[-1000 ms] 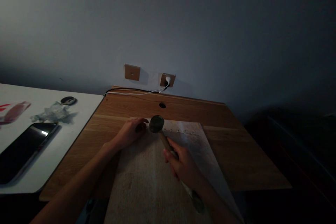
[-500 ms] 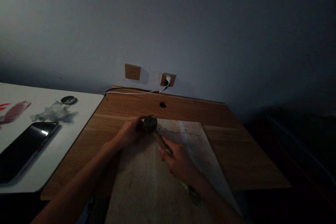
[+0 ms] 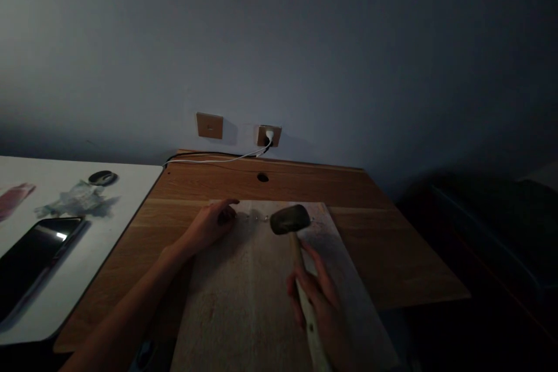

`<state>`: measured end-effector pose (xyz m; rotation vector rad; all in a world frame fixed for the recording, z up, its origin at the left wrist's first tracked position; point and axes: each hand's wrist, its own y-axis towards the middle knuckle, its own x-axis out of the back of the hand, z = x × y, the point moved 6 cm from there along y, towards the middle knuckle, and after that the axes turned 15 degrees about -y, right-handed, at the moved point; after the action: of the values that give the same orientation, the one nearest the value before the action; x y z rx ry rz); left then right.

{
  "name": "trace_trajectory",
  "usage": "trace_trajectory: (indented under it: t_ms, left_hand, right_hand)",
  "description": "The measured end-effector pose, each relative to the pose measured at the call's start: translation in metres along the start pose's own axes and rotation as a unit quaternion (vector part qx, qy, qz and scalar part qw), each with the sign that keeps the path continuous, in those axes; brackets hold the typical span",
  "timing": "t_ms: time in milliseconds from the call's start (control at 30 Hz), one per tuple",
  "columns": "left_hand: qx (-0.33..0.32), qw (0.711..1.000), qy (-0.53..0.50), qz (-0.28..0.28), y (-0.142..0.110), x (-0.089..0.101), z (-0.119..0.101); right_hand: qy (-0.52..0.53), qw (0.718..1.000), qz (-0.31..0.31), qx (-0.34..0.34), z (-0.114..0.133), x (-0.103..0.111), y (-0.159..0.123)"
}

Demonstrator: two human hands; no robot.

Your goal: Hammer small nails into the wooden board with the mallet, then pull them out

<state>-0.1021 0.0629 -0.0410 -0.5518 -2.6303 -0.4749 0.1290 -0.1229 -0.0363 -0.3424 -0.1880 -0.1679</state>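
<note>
The right hand (image 3: pixel 320 299) is wrapped round the handle of a dark-headed mallet (image 3: pixel 290 220), whose head has moved rightward since half a second ago, from beside the left hand (image 3: pixel 213 225) to over the row of small fasteners (image 3: pixel 257 218) near the wooden board's (image 3: pixel 244 308) far edge. The left hand rests half-curled at the board's far left corner; whether it holds anything cannot be told.

On the white desk (image 3: pixel 131 192) at the left, a dark-screened smartphone (image 3: pixel 37 261) lies near crumpled clear plastic (image 3: pixel 81 199), a round dark item (image 3: pixel 103 178) and a pink packet (image 3: pixel 15 200). Two brownish wall plates, a blank-looking one (image 3: pixel 210 126) and a socket (image 3: pixel 263 136), sit on the grey wall (image 3: pixel 305 40); a white plug (image 3: pixel 269 135) fills the socket, its white cable (image 3: pixel 209 161) trailing beside a black one (image 3: pixel 200 153).
</note>
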Motion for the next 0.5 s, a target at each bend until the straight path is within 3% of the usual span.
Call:
trace_trajectory:
  t_ms: [100, 200, 267, 367, 500]
  left_hand:
    - [-0.007, 1.000, -0.004, 0.006, -0.001, 0.001, 0.000]
    - [-0.011, 1.000, 0.000, 0.009, 0.000, 0.001, -0.001]
    - [-0.015, 1.000, 0.025, 0.002, -0.002, 0.001, -0.002]
    - [-0.031, 0.994, 0.102, -0.028, -0.018, 0.005, -0.006]
    - [-0.022, 0.975, 0.213, -0.067, -0.068, 0.016, -0.005]
  right_hand:
    - [0.082, 0.990, -0.076, -0.080, -0.039, 0.024, -0.021]
    - [0.096, 0.981, -0.136, -0.102, -0.058, 0.035, -0.028]
    - [0.047, 0.984, -0.150, -0.078, -0.056, 0.033, -0.027]
    - [-0.063, 0.990, -0.115, -0.043, -0.048, 0.022, -0.026]
    - [-0.230, 0.968, -0.083, 0.052, -0.037, 0.024, -0.029]
